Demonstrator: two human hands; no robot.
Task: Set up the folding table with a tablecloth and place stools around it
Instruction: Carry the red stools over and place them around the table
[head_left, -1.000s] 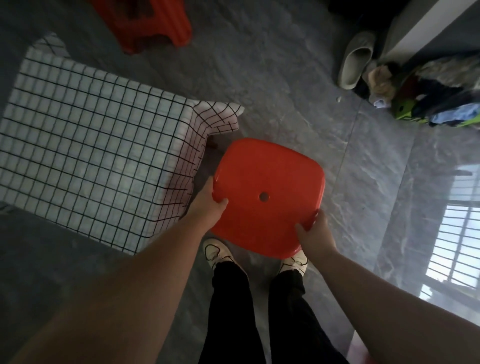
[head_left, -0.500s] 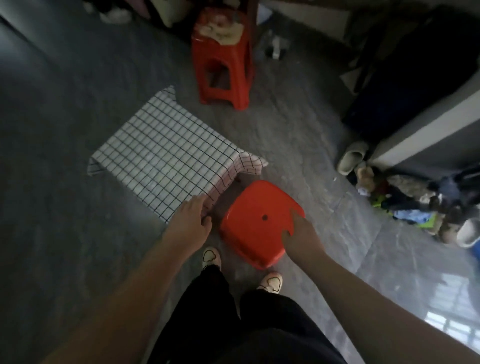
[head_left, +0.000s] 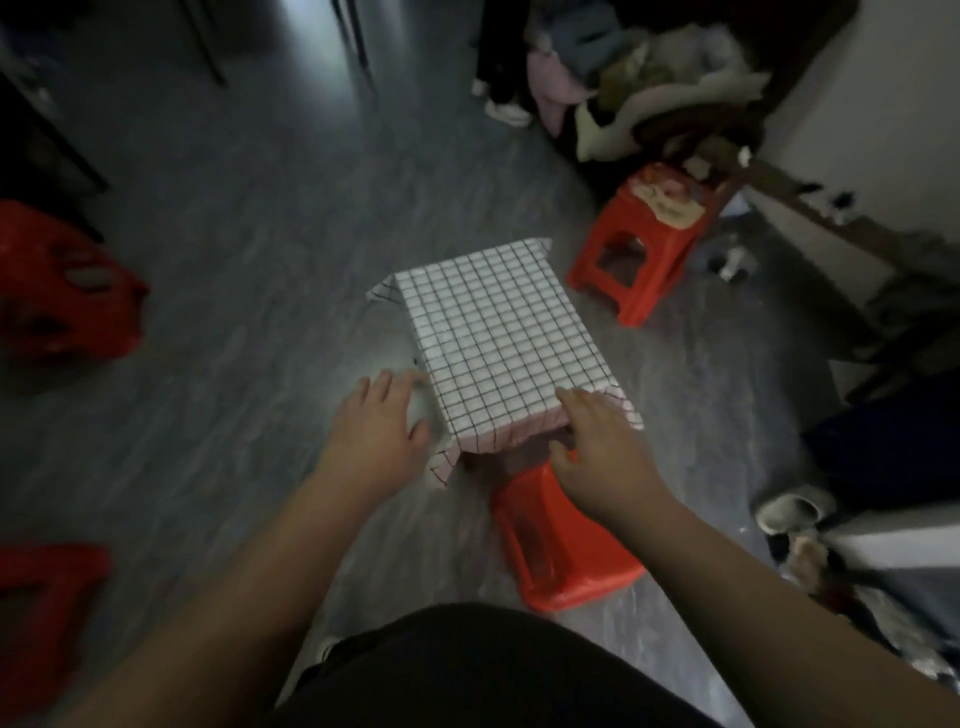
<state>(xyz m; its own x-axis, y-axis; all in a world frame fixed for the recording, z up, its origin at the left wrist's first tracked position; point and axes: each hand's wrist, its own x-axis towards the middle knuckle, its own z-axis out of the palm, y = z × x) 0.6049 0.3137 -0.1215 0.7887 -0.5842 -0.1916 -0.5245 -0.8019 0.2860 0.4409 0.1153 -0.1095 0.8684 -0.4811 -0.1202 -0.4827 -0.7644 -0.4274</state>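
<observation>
Tablecloth (head_left: 498, 338), white with a thin black grid, lies flat over a low folding desk hidden beneath it in the middle of the floor (head_left: 234, 260). Its soft corners droop in limp folds. A person's left hand (head_left: 382, 431) hovers just off the near left corner, fingers spread and holding nothing. The right hand (head_left: 597, 447), also spread and empty, reaches over the near right corner with fingertips seemingly on the hanging hem, probably to square the drape. Directly below it, a glossy red plastic stool (head_left: 561, 551) with rounded edges sits against the desk's near side, where a sitter would pull up. A second red stool (head_left: 639, 249), moulded with cut-out sides and carrying a pale cushion (head_left: 665, 200), stands by the far right corner. A third red stool (head_left: 62, 296), blurred, sits at the left edge, well apart from the desk, on polished grey stone-look tiles.
</observation>
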